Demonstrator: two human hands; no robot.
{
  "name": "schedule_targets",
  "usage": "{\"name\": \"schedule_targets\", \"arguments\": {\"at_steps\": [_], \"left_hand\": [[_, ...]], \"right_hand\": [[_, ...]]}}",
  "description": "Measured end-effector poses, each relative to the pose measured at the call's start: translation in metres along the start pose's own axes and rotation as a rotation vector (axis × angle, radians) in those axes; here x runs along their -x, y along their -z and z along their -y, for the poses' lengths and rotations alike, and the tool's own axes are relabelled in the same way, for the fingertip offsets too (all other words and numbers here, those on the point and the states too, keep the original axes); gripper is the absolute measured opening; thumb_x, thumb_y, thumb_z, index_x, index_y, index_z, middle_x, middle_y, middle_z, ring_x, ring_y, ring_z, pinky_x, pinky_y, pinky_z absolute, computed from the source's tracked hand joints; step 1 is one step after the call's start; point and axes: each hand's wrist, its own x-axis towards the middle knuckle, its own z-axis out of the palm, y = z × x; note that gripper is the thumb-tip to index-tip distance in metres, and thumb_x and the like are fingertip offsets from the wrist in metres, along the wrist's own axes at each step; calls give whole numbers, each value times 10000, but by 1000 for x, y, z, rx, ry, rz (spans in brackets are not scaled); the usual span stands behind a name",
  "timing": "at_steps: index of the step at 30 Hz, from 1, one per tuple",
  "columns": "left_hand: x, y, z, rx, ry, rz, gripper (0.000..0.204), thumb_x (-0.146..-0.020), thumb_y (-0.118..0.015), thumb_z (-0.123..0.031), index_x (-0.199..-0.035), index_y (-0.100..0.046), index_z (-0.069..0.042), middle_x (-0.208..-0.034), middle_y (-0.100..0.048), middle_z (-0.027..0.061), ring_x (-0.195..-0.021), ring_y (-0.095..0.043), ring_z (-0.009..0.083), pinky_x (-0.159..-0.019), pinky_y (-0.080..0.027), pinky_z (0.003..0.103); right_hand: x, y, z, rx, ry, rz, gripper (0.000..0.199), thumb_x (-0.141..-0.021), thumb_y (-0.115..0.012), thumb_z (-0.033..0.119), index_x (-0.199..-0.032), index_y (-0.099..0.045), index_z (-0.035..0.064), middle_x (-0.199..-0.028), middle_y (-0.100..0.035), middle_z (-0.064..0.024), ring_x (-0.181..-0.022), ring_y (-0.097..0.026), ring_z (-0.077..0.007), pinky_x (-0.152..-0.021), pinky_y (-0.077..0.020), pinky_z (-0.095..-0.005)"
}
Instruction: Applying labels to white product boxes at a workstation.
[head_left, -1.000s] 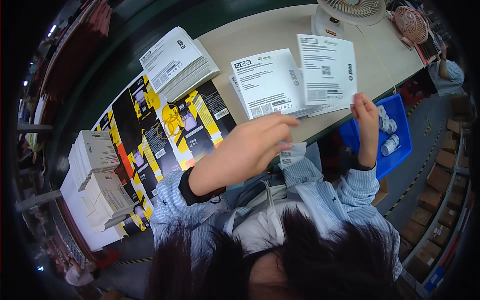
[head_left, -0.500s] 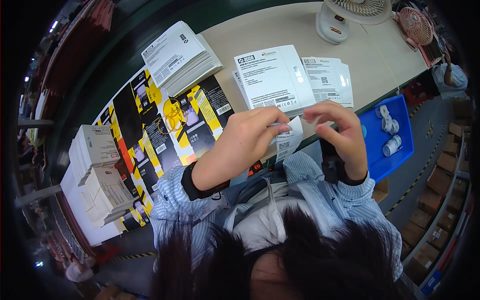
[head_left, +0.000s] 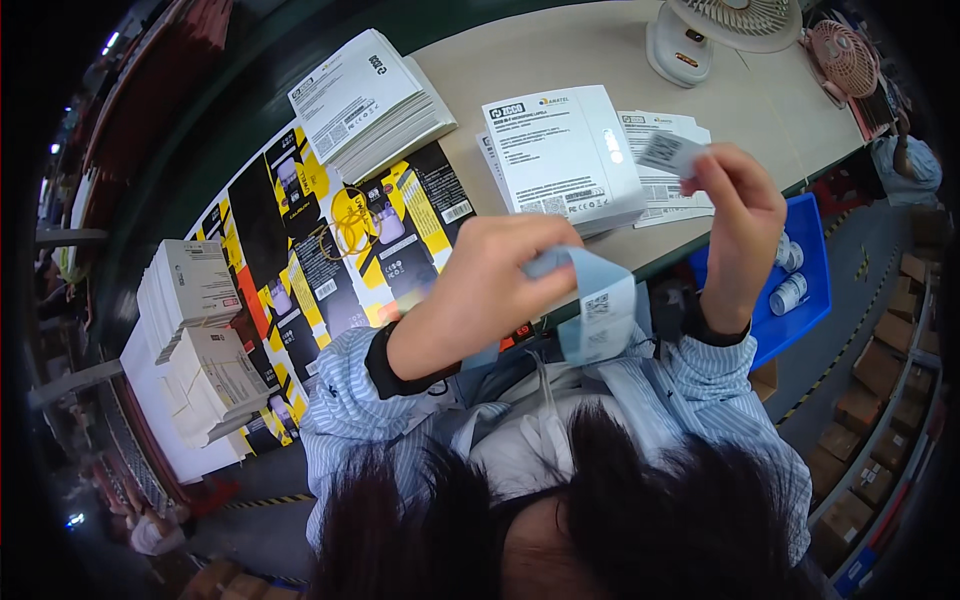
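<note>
My left hand (head_left: 475, 285) pinches a curling strip of label backing (head_left: 610, 300) with small printed code stickers on it; the strip hangs down in front of my body. Between the thumb and fingertips of my right hand (head_left: 742, 205) is a small white sticker (head_left: 663, 152) with a square code. That sticker is raised over a fanned group of white printed cards (head_left: 678, 208). Left of these lies a stack of flat white printed cards (head_left: 560, 150), just beyond both hands and touched by neither.
A blue bin (head_left: 818, 300) with label rolls (head_left: 788, 294) is at the right. A white fan (head_left: 680, 55) and a pink fan (head_left: 842, 58) stand at the back. Leftward are a tall card stack (head_left: 360, 95), yellow rubber bands (head_left: 350, 225) on black-and-yellow printed sheets (head_left: 300, 255), and card bundles (head_left: 210, 375).
My right hand has moved right and away from the left, now with a sticker in its fingertips. The strip in my left hand shows more of its length.
</note>
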Motion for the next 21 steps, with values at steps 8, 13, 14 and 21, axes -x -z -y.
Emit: {"name": "schedule_targets", "arguments": {"at_steps": [8, 13, 14, 21], "left_hand": [[0, -19, 15, -66, -198, 112, 60, -647, -575, 17, -700, -552, 2, -543, -515, 123, -506, -529, 300, -1064, -271, 460], [2, -35, 23, -289, -174, 213, 88, -702, -543, -43, -660, -472, -11, -517, -471, 128, -531, -534, 307, -1087, -207, 471], [3, -38, 23, -332, -172, 245, 110, -714, -536, -57, -653, -456, -15, -514, -465, 125, -539, -537, 307, -1090, -197, 472], [5, -40, 23, -387, -163, 266, 138, -738, -532, -81, -653, -440, -24, -526, -463, 105, -550, -546, 289, -1101, -161, 469]], "right_hand": [[-20, -27, -38, 205, -345, 176, 146, -762, -692, 104, -817, -625, -14, -646, -605, -25, -544, -538, -51, -476, -412, -168], [-24, -33, -45, 207, -355, 222, 142, -761, -688, 104, -790, -627, -21, -624, -598, -32, -512, -516, -50, -465, -408, -172], [-25, -34, -45, 217, -353, 239, 142, -761, -687, 103, -786, -627, -23, -622, -597, -33, -507, -513, -50, -463, -408, -173], [-26, -37, -44, 296, -350, 231, 141, -762, -686, 110, -780, -628, -17, -620, -598, -26, -518, -514, -46, -460, -390, -171]]}}
